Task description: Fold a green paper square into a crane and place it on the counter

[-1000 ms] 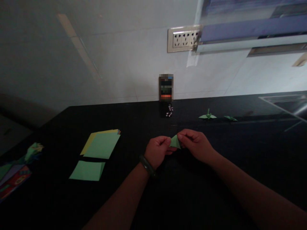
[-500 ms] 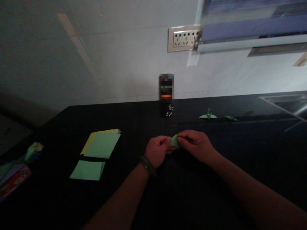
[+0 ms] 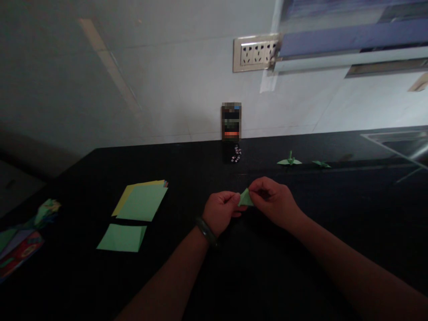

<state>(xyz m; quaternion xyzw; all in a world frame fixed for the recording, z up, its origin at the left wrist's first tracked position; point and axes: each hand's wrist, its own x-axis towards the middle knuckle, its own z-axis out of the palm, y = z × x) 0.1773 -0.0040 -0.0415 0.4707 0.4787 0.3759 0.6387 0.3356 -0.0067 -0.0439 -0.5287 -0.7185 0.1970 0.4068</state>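
Observation:
A small folded piece of green paper [image 3: 245, 199] is pinched between both my hands above the black table [image 3: 301, 249]. My left hand [image 3: 220, 212], with a dark bracelet on its wrist, grips the paper's left side with closed fingers. My right hand [image 3: 275, 201] pinches the right side, fingers curled over the fold. To the left lies a stack of coloured paper sheets [image 3: 142, 201] with green on top, and a single folded green sheet [image 3: 122, 237] lies in front of it.
Two finished green paper cranes [image 3: 289, 160] [image 3: 321, 164] stand at the back right. A phone [image 3: 231, 122] leans upright against the wall, small beads below it. Coloured paper and packaging [image 3: 20, 243] lie at the far left edge. A wall socket strip [image 3: 256, 53] is above.
My right hand has shifted slightly up and left over the folded green paper, which now shows less. My left hand has barely moved.

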